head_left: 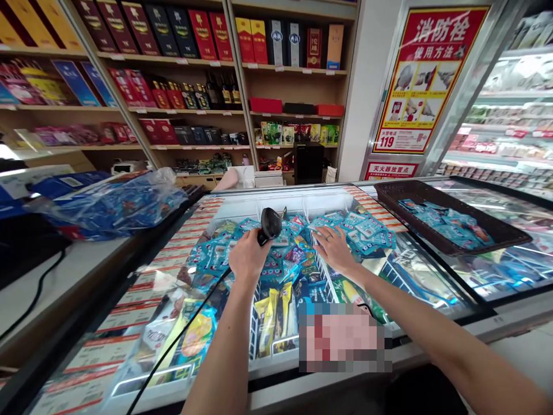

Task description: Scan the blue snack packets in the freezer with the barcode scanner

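Scanner (pixel 271 222) held in L hand (pixel 248 253), head up, over blue pkts (pixel 211 253) strewn across freezer top (pixel 242 202); R hand (pixel 333 246), fingers loosely spread, is at pkts nearby. Dark tray (pixel 432 195) w/ more pkts, far R.

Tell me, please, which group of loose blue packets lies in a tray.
The rightmost group: it sits inside the dark brown tray, whereas the other loose packets lie spread on the freezer's glass around the left hand and right hand.
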### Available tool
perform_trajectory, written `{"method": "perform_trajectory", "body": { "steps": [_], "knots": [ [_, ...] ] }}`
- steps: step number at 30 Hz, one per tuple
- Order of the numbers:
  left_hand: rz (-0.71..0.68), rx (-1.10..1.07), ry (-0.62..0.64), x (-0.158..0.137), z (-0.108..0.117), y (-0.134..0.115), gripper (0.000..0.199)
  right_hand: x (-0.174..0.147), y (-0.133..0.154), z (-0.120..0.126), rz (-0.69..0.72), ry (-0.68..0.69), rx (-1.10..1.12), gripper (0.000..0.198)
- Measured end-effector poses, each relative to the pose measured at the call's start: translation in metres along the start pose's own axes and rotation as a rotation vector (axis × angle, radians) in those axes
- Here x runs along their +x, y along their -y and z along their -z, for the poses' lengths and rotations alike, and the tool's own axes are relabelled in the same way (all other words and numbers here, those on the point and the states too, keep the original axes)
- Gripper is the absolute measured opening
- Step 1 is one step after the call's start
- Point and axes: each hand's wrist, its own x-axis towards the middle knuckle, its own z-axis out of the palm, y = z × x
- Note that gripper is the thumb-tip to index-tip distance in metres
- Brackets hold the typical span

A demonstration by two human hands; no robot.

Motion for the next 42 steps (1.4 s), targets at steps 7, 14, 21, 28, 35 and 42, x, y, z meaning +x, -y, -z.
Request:
{"method": "perform_trajectory", "body": {
  "steps": [7,14,21,28,35,42],
  "knots": [
    [-0.009,0.056,0.008,0.001,-0.004,0.004,0.040,0.030,-0.017,-0.019,-0.010,0.070,-0.036,0.032],
    [-0.055,0.075,-0.007,0.001,-0.011,0.009,0.042,0.055,-0.001,-0.038,0.056,0.136,0.202,0.045],
    [-0.076,0.105,0.002,0.000,-0.012,0.009,0.039,0.092,0.021,-0.065,0.076,0.265,0.315,0.067],
    [-0.107,0.103,-0.015,-0.001,-0.008,0.004,0.039,0.064,-0.023,-0.036,-0.344,0.090,0.333,0.050],
    [-0.372,0.131,0.050,-0.008,-0.014,-0.012,0.035,0.026,-0.055,-0.024,-0.554,-0.098,0.941,0.030],
    [-0.499,0.181,0.132,-0.011,-0.021,-0.017,0.033,0.017,-0.051,-0.024,-0.586,-0.159,1.185,0.028]
  ]
}}
